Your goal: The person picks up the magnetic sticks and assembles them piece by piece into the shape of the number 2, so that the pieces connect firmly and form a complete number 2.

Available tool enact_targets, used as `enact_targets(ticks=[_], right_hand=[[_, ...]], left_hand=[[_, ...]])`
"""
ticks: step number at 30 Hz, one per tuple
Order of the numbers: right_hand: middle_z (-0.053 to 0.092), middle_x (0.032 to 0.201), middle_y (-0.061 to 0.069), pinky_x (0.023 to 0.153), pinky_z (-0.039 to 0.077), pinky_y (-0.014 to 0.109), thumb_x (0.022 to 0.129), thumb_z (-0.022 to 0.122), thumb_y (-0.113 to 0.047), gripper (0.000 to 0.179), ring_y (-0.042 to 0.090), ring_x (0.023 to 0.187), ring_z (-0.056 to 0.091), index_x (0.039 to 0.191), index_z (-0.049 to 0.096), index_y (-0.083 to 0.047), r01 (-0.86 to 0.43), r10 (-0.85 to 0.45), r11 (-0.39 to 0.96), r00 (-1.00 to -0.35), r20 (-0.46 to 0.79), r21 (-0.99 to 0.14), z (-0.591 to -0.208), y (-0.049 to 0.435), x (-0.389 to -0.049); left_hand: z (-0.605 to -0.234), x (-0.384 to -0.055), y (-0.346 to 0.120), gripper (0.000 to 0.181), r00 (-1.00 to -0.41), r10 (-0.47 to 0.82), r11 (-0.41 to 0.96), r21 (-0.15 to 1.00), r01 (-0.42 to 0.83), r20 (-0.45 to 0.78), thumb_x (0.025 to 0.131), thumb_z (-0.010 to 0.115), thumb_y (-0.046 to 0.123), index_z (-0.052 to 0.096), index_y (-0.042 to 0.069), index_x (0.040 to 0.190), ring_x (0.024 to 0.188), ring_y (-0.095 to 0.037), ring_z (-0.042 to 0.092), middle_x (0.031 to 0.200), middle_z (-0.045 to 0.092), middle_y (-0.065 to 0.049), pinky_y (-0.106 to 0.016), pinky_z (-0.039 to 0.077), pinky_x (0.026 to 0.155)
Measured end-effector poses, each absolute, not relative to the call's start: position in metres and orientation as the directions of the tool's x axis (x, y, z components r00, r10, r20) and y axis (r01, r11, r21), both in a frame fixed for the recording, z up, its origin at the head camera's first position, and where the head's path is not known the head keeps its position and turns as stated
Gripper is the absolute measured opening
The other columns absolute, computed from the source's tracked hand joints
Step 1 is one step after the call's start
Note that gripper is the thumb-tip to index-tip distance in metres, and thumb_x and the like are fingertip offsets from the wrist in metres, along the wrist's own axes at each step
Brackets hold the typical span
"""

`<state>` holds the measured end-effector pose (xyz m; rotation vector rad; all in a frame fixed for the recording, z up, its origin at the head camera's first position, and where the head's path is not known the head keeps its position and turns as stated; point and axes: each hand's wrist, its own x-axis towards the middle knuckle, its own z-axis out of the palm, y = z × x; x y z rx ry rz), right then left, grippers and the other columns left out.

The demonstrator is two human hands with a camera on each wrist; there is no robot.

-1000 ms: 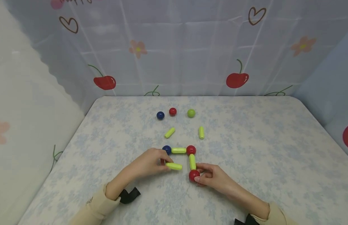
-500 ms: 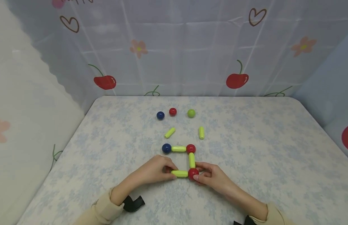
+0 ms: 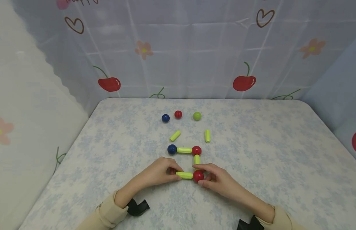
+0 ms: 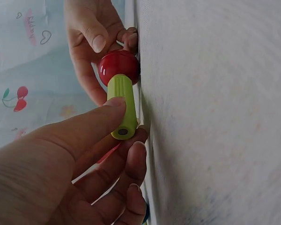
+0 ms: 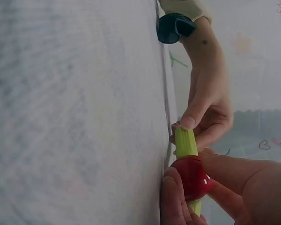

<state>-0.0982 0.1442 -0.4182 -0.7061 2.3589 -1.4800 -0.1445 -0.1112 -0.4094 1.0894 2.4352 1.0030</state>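
Note:
My left hand (image 3: 160, 172) pinches a yellow-green magnetic rod (image 3: 185, 175) between thumb and fingers, low over the table. The rod's far end meets a red ball (image 3: 198, 176); a grey disc shows in its near end (image 4: 123, 131) in the left wrist view. My right hand (image 3: 221, 179) holds that ball, thumb at its front, with the index finger reaching over a second rod (image 3: 197, 159). This rod runs back to another red ball (image 3: 196, 150), from which a third rod (image 3: 184, 150) leads left to a blue ball (image 3: 172, 149).
Beyond the joined pieces lie two loose yellow-green rods, a slanted one (image 3: 175, 136) and a straight one (image 3: 207, 136). Further back sit a blue ball (image 3: 165, 118), a red ball (image 3: 178, 114) and a green ball (image 3: 197, 116). A printed curtain (image 3: 178, 57) hangs behind the table.
My left hand has moved right and nearer, bringing its rod from apart to end-on against the near red ball. My right index finger has shifted onto the side rod.

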Motion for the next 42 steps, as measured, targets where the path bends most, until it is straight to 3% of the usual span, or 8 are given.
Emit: enact_targets(ticks=[7, 21, 25, 28, 32, 38, 42], right_hand=[[0.050, 0.089, 0.000, 0.058, 0.045, 0.026, 0.087, 0.069, -0.021, 0.034, 0.012, 0.066, 0.048, 0.119, 0.064, -0.011, -0.316, -0.545, 0.441, -0.838, 0.029, -0.840, -0.416, 0.141, -0.104], [0.050, 0.090, 0.001, 0.059, 0.045, 0.026, 0.086, 0.070, -0.018, 0.030, 0.014, 0.067, 0.049, 0.116, 0.065, -0.012, -0.295, -0.528, 0.424, -0.849, 0.031, -0.856, -0.415, 0.142, -0.108], [0.050, 0.092, 0.002, 0.060, 0.045, 0.027, 0.087, 0.069, -0.018, 0.030, 0.014, 0.068, 0.050, 0.117, 0.064, -0.011, -0.278, -0.528, 0.414, -0.849, 0.020, -0.867, -0.415, 0.142, -0.108], [0.050, 0.094, 0.003, 0.061, 0.046, 0.027, 0.087, 0.069, -0.017, 0.031, 0.015, 0.068, 0.051, 0.117, 0.064, -0.010, -0.270, -0.532, 0.394, -0.847, 0.021, -0.878, -0.416, 0.141, -0.107], [0.050, 0.094, 0.003, 0.062, 0.046, 0.026, 0.087, 0.069, -0.016, 0.031, 0.015, 0.068, 0.051, 0.117, 0.064, -0.009, -0.264, -0.536, 0.377, -0.844, 0.023, -0.888, -0.419, 0.139, -0.106], [0.050, 0.093, 0.002, 0.061, 0.046, 0.026, 0.087, 0.069, -0.015, 0.031, 0.015, 0.068, 0.050, 0.117, 0.064, -0.009, -0.255, -0.537, 0.374, -0.843, 0.015, -0.892, -0.422, 0.138, -0.106], [0.050, 0.093, 0.002, 0.060, 0.045, 0.026, 0.087, 0.069, -0.015, 0.032, 0.014, 0.068, 0.050, 0.118, 0.064, -0.009, -0.252, -0.534, 0.376, -0.845, 0.013, -0.892, -0.421, 0.139, -0.105]], left_hand=[[-0.411, -0.147, -0.109, 0.016, -0.670, 0.742, 0.459, 0.708, 0.538, 0.028, 0.083, 0.074, 0.017, 0.074, 0.010, 0.098, 0.065, -0.001, 0.053, 0.078, 0.059, 0.014, -0.021, 0.046, 0.058], [-0.406, -0.165, -0.121, 0.020, -0.686, 0.726, 0.445, 0.723, 0.528, 0.053, 0.085, 0.071, 0.017, 0.073, 0.008, 0.103, 0.074, -0.004, 0.056, 0.086, 0.064, 0.011, -0.024, 0.048, 0.065], [-0.396, -0.192, -0.132, 0.019, -0.761, 0.639, 0.477, 0.718, 0.507, 0.112, 0.087, 0.068, 0.016, 0.072, 0.008, 0.105, 0.076, -0.009, 0.057, 0.091, 0.066, 0.004, -0.028, 0.048, 0.065], [-0.389, -0.223, -0.136, 0.021, -0.840, 0.505, 0.520, 0.707, 0.479, 0.197, 0.088, 0.067, 0.013, 0.070, 0.005, 0.107, 0.079, -0.013, 0.058, 0.095, 0.067, -0.002, -0.030, 0.049, 0.067], [-0.382, -0.266, -0.130, 0.028, -0.896, 0.365, 0.558, 0.710, 0.429, 0.254, 0.089, 0.065, 0.011, 0.065, 0.003, 0.116, 0.090, -0.019, 0.060, 0.107, 0.064, -0.009, -0.032, 0.049, 0.076], [-0.373, -0.317, -0.106, 0.045, -0.916, 0.373, 0.664, 0.646, 0.377, 0.151, 0.089, 0.067, 0.017, 0.055, 0.006, 0.131, 0.119, -0.027, 0.047, 0.130, 0.052, -0.012, -0.041, 0.038, 0.096], [-0.376, -0.336, -0.094, 0.051, -0.902, 0.432, 0.726, 0.593, 0.349, 0.003, 0.089, 0.067, 0.020, 0.051, 0.006, 0.135, 0.123, -0.029, 0.042, 0.133, 0.050, -0.013, -0.042, 0.035, 0.099]])
